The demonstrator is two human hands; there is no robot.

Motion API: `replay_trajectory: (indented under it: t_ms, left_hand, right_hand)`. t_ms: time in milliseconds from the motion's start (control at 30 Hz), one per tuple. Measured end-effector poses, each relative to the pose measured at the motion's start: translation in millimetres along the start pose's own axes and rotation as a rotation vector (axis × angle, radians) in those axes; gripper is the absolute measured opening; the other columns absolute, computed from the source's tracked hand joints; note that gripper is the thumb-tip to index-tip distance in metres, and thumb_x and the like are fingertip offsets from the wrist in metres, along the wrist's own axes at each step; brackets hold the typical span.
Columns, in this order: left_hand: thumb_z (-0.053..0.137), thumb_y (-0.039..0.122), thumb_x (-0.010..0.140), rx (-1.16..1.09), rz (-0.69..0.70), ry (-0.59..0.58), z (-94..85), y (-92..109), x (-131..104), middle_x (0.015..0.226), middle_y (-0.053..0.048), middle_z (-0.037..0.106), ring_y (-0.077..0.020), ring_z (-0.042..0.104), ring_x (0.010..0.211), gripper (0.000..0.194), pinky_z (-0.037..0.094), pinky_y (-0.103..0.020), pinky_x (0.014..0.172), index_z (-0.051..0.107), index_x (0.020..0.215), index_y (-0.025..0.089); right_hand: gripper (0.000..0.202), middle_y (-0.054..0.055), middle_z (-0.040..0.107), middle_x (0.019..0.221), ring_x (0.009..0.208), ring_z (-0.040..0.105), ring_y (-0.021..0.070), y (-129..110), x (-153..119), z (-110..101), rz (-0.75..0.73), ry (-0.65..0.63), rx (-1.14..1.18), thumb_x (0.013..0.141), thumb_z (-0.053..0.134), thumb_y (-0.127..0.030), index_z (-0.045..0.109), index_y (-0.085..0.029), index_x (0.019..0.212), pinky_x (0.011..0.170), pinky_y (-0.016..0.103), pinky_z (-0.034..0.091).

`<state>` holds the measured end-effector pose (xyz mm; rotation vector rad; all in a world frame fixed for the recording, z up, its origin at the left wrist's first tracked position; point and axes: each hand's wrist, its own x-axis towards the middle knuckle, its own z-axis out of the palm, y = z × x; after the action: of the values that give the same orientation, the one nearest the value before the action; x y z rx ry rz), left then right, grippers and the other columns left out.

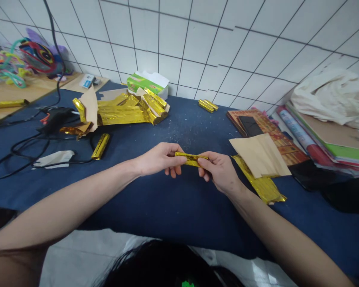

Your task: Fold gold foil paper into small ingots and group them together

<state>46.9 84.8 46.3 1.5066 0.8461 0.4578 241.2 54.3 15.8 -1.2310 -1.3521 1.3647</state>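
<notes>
Together — fingers [176, 160], gold roll [192, 159].

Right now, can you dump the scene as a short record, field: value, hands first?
left hand: left hand, gripping one end of gold foil piece
right hand: right hand, gripping its other end
surface: dark blue cloth
left side: black glue gun, short gold roll
back: green tissue box
right side: brown paper, partly over gold foil sheet

Tissue box [146, 84] behind foil pile [122, 108]; glue gun [55, 118] left of pile; books [332, 139] far right.
</notes>
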Motion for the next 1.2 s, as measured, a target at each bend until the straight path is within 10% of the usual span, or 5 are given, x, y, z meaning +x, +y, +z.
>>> replay_trajectory:
  t_ms: [633, 833, 1033, 1200]
  left_hand:
    - [0.041, 0.023, 0.086, 0.390, -0.019, 0.210, -5.5, -14, 46, 0.046, 0.005, 0.049, -0.0049, 0.039, 0.036, 0.018, 0.030, -0.016, 0.038, 0.048, 0.071, 0.016]
    - [0.048, 0.027, 0.081, 0.703, -0.019, 0.309, -22.1, -10, 80, 0.048, 0.002, 0.052, -0.0089, 0.047, 0.046, 0.021, 0.034, -0.020, 0.048, 0.054, 0.065, 0.015]
    - [0.045, 0.028, 0.084, 1.045, 0.066, 0.547, -11.8, -20, 81, 0.108, -0.015, 0.059, -0.0256, 0.053, 0.105, 0.028, 0.041, -0.034, 0.082, 0.056, 0.102, 0.010]
    - [0.035, 0.044, 0.089, 1.336, 0.246, 0.237, 11.6, -25, 55, 0.142, -0.017, 0.030, -0.0263, 0.021, 0.134, 0.059, 0.022, -0.040, 0.106, 0.034, 0.133, 0.003]
  right_hand:
    - [0.015, -0.007, 0.052, 0.041, 0.029, 0.035, 0.0038, 6, 31, 1, 0.003, 0.144, -0.089, 0.072, 0.057, -0.030, 0.052, -0.017, 0.073, 0.031, 0.017, 0.021]
    - [0.010, -0.005, 0.055, 0.047, 0.037, 0.043, 0.0056, 9, 65, -16, -0.037, 0.231, -0.543, 0.074, 0.052, -0.024, 0.056, -0.016, 0.072, 0.039, 0.018, 0.030]
    - [0.010, -0.002, 0.057, 0.047, 0.048, 0.049, 0.0093, 14, 87, -23, -0.001, 0.225, -0.697, 0.069, 0.055, -0.022, 0.061, -0.015, 0.065, 0.049, 0.020, 0.034]
    - [0.012, -0.002, 0.057, 0.048, 0.047, 0.048, 0.0091, 11, 83, -25, 0.015, 0.150, -0.738, 0.070, 0.054, -0.022, 0.063, -0.015, 0.065, 0.048, 0.021, 0.034]
